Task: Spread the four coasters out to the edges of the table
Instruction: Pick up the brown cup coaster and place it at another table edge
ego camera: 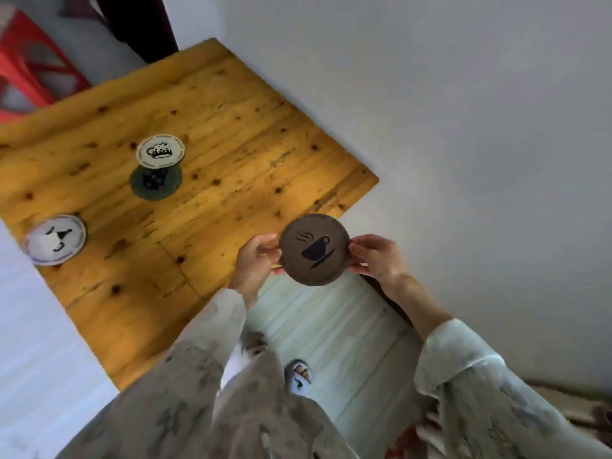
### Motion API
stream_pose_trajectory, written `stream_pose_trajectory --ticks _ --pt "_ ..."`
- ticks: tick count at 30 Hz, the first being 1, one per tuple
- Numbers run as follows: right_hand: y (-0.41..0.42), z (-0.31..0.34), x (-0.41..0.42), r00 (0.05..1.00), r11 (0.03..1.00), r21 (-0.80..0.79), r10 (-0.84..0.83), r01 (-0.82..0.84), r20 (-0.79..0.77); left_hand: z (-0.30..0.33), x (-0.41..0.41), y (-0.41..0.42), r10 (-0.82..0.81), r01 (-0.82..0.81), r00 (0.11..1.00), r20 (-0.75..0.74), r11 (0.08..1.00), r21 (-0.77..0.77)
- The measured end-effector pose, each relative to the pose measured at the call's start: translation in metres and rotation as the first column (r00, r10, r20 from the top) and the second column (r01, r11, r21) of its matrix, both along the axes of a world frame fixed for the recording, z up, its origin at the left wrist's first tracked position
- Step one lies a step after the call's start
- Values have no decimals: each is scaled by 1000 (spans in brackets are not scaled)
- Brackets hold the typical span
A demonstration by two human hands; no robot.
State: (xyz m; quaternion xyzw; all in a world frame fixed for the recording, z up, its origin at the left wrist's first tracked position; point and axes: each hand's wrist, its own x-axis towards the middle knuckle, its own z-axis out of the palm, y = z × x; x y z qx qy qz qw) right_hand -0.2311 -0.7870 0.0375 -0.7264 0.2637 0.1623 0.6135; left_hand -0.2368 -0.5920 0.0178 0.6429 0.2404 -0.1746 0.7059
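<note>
From the head view, the left hand (256,260) and right hand (377,256) pinch opposite rims of the brown coffee-cup coaster (314,249), held over the near edge of the wooden table (238,134). The pale coaster with a black-and-white figure (55,239) already lies at the left edge. Two are left mid-table: the white coaster (161,151) overlapping the dark green coaster (155,183). Roughly half the spreading seems done. The prints are pictures; no writing is readable
</note>
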Motion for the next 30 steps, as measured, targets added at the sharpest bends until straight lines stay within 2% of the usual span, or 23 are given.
stream_pose_trajectory --ticks 4,6,10,12,16,23,30 --pt "22 -23 49 986 985 -53 163 -165 -46 -18 20 15 140 -145 983 -117 989 -33" --pt "34 -38 70 972 969 -95 225 -230 -64 -32 32 26 210 -237 956 -203 965 -115" --pt "58 -71 108 946 930 -176 311 -322 -87 -63 50 43 195 -256 938 -286 948 -191" --pt "69 -87 125 932 908 -211 345 -362 -114 -76 55 49 210 -266 932 -295 950 -163" --pt "85 -116 149 872 842 -233 448 -486 -197 -101 70 56 323 -381 864 -387 921 -84" --pt "97 -147 156 797 764 -258 507 -592 -327 -129 73 63 295 -336 852 -433 942 -19" --pt "96 -158 152 773 761 -232 495 -606 -397 -144 67 59 250 -260 879 -406 965 32"
